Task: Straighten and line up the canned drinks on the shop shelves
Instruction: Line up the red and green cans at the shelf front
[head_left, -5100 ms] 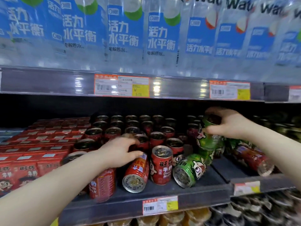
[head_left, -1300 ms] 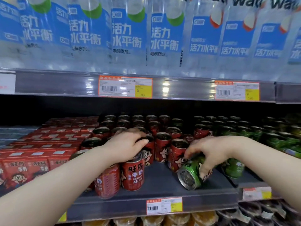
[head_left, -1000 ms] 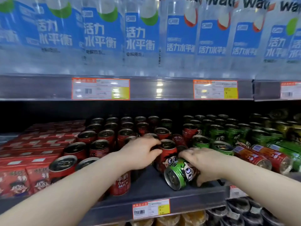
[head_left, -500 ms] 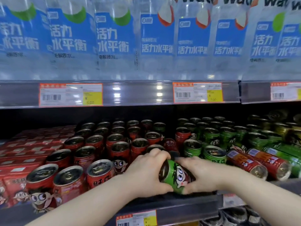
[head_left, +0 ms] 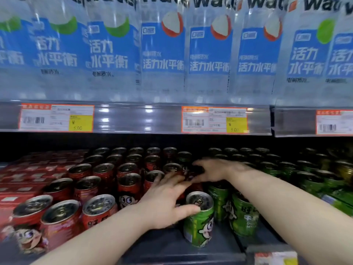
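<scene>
A green can point(head_left: 199, 224) stands upright near the front edge of the dark shelf point(head_left: 172, 249). My left hand point(head_left: 165, 200) is spread open beside it, the thumb touching its rim and the fingers stretched toward the red cans point(head_left: 129, 186) behind. Farther back, my right hand point(head_left: 214, 169) curls its fingers and thumb round the top of a dark red can point(head_left: 191, 177) between the red and green rows. Upright green cans point(head_left: 242, 213) stand just to the right, under my right forearm. The picture is blurred.
Red cartons point(head_left: 21, 180) are stacked at the far left. More green cans point(head_left: 305, 169) fill the right side. Water bottles with blue labels point(head_left: 162, 54) stand on the shelf above, with price tags point(head_left: 214, 119) on its rail.
The green can, held tilted in both hands half a second ago, now stands upright. My left hand has opened beside it and my right hand has moved back to a red can.
</scene>
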Motion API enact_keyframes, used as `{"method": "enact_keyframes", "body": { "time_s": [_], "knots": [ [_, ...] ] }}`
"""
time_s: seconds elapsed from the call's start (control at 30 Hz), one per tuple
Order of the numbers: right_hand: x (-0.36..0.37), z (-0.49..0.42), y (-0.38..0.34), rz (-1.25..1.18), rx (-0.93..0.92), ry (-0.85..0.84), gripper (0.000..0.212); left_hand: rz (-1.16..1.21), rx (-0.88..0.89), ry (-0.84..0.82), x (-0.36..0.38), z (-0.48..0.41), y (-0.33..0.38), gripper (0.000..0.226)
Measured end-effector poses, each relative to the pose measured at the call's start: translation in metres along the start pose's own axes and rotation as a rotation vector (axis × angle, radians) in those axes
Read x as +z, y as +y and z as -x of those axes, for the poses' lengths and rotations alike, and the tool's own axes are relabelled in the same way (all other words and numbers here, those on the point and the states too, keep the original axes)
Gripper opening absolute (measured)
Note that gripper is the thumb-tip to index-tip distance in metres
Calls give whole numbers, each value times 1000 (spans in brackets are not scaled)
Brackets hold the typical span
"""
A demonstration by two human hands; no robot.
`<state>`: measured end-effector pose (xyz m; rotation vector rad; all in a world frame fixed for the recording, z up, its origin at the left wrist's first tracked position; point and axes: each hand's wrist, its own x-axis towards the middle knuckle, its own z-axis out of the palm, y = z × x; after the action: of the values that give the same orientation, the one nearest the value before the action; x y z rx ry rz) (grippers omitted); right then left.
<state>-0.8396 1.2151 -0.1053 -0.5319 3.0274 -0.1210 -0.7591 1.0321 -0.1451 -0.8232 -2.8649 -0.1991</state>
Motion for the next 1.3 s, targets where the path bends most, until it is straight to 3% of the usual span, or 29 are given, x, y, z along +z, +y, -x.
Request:
{"method": "enact_keyframes", "body": {
  "time_s": [0.1, 0.2, 0.37, 0.47, 0.57, 0.7, 0.93, 1.07, 1.23, 1.3],
  "knots": [
    [1, -12, -3, -41, 20, -129, 80, 9, -99, -42, 0, -2, -11, 114],
    [4, -22, 0, -22, 50, -196, 77, -16, -151, -110, 3, 0, -16, 119],
    [4, -17, -1, -84, -4, -120, 75, 2, -173, -148, 3, 2, -18, 101],
    [5, -7, 1, -90, -79, 19, 67, 10, -171, -144, 5, 1, -19, 103],
    [6, 0, 4, -109, -90, 124, 37, 12, -168, -130, 6, 0, -18, 110],
    [9, 12, -6, -147, -102, -30, 26, 34, -140, -86, 8, 2, -15, 116],
    [16, 27, -21, -190, 8, 58, 53, 15, 50, -82, 8, 9, 7, 78],
    [1, 59, -13, -228, 27, 176, 49, 22, 60, 80, 19, 9, 6, 97],
    [-10, 112, 33, -183, 288, 331, 28, 129, 11, 278, 33, 7, 14, 87],
    [-9, 132, 50, -78, 367, 271, 30, 141, -36, 270, 33, 6, 19, 87]
  ]
}}
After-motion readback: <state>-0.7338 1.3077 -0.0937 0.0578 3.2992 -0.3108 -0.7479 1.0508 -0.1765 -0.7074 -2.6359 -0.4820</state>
